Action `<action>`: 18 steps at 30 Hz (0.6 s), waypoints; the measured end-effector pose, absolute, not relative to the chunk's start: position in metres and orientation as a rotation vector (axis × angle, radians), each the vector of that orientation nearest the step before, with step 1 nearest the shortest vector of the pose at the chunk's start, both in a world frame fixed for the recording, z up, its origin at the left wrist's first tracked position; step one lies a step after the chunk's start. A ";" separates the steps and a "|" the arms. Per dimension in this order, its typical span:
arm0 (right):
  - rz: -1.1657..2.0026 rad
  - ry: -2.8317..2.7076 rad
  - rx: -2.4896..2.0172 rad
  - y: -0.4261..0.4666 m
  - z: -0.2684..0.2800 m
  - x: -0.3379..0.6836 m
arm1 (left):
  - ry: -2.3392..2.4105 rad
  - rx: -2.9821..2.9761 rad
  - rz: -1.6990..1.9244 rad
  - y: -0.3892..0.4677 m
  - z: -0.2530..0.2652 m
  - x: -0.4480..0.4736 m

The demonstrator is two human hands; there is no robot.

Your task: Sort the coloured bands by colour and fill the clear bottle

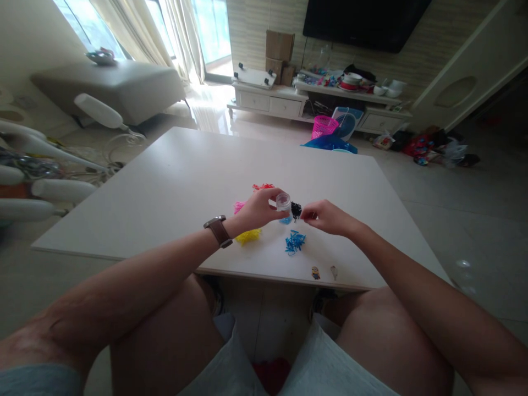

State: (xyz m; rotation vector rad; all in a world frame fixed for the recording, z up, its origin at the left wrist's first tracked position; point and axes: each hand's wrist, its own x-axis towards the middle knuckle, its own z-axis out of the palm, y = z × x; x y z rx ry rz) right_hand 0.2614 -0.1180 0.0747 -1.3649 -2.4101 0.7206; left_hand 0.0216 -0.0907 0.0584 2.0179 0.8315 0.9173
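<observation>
My left hand [262, 208] is wrapped round a small clear jar [283, 201], its round mouth tipped up toward me. Light blue shows at the jar's lower end; I cannot tell whether it is inside or behind. To the right, my right hand [325, 217] has its fingertips pinched together beside a pile of small black pieces [296, 210]; what they hold, if anything, is too small to see. Around the left hand lie piles of red pieces [264, 187], pink pieces [238, 207] and yellow pieces [248, 236]. Blue strip-like pieces [295, 242] lie nearer me.
A small yellow-and-blue cartoon figure [315, 273] and a small pale item [334, 271] lie by the near edge of the white table [198, 165]. Beyond its far edge are a blue object [330, 143] and a pink basket [324, 126]. White chairs [99, 111] stand left.
</observation>
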 end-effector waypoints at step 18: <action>0.934 -2.834 -1.296 -0.115 0.036 0.247 | 0.826 2.186 0.920 -0.090 0.066 0.018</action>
